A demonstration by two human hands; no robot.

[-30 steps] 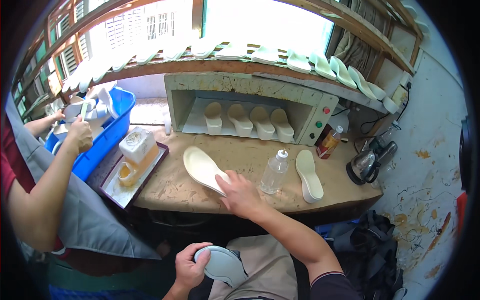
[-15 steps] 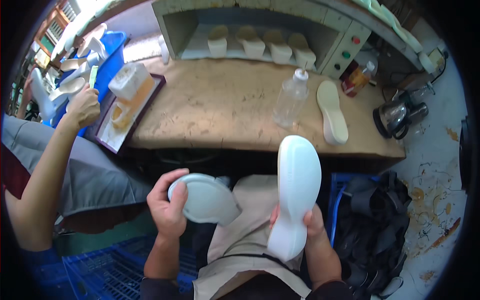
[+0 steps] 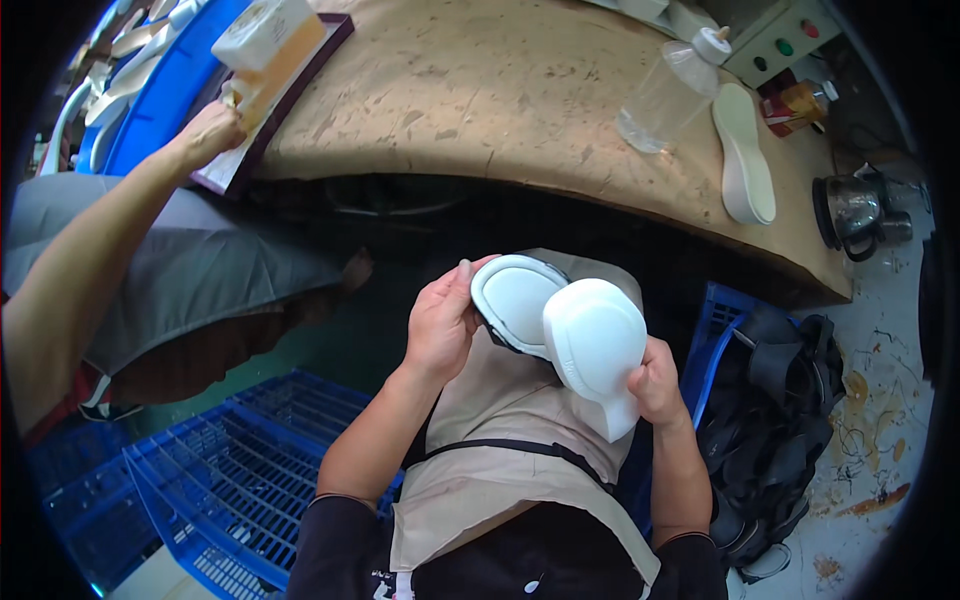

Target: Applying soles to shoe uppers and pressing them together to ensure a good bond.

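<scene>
Dark shirt, lower centre: nearest item, partly under a beige apron.

Left hand, centre: thumb and fingers clamped on the left edge of a padded shoe part with a pale face and dark rim. Right hand, right of centre: fingers clamped on the right side of a white sole. The 2 pieces overlap in view; contact between them cannot be confirmed.

CAUTION: each piece is held by 1 hand at 1 edge. A loose or uneven grip could let either piece twist or drop. If the surfaces are coated, which cannot be told, early contact off line could cause misalignment or smearing. A dropped piece could land on the apron or in the blue crate, lower left.

Farther off, upper left: a co-worker's hand is at the white container with amber contents; a knock could cause a spill into the tray. Upper right: the clear bottle stands near the bench edge and could topple if bumped.

Markings: white marks on the shirt, cut off by the frame, illegible. The orange-labelled bottle, upper right, has print too small to read.
</scene>
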